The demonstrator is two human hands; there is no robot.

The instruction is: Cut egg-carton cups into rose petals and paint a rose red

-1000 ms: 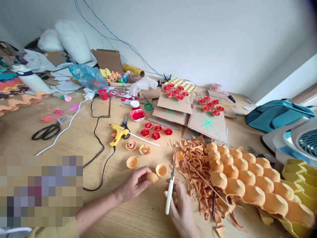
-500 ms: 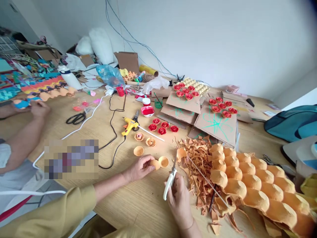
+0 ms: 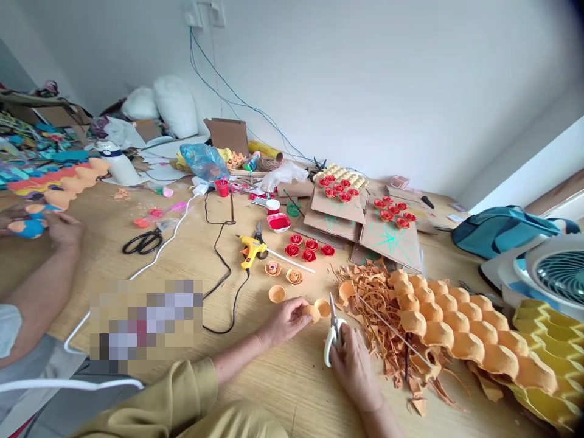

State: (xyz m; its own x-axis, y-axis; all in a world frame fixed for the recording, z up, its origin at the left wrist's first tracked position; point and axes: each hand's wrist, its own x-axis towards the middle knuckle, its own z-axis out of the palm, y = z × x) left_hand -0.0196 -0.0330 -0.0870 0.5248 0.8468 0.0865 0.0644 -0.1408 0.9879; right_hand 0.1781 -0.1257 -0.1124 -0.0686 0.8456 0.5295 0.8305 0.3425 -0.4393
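Observation:
My left hand [image 3: 288,321] pinches a small orange egg-carton cup [image 3: 311,313] between thumb and fingers, low over the table. Touching or just behind it is a second cup [image 3: 322,308]; I cannot tell whether the two are joined. My right hand [image 3: 354,360] is wrapped round white-handled scissors [image 3: 336,333], their blades pointing away from me, just right of the cups. Another loose cup [image 3: 277,294] lies beyond my left hand, and one more [image 3: 347,292] rests by the pile of orange scraps [image 3: 371,310]. Two unpainted carton roses [image 3: 294,276] sit farther back.
Orange egg trays [image 3: 456,322] and yellow trays [image 3: 547,353] fill the right side, near a fan [image 3: 561,271]. A yellow glue gun [image 3: 250,250], red roses [image 3: 311,244], red paint [image 3: 278,222] and cardboard [image 3: 392,237] stand behind. At left, a co-worker's hand [image 3: 66,230] works beside black scissors [image 3: 142,241].
The camera view has shifted, bringing the fan and more yellow trays into sight at right. Both hands keep hold of the same things, and the scissors are slightly nearer the cups.

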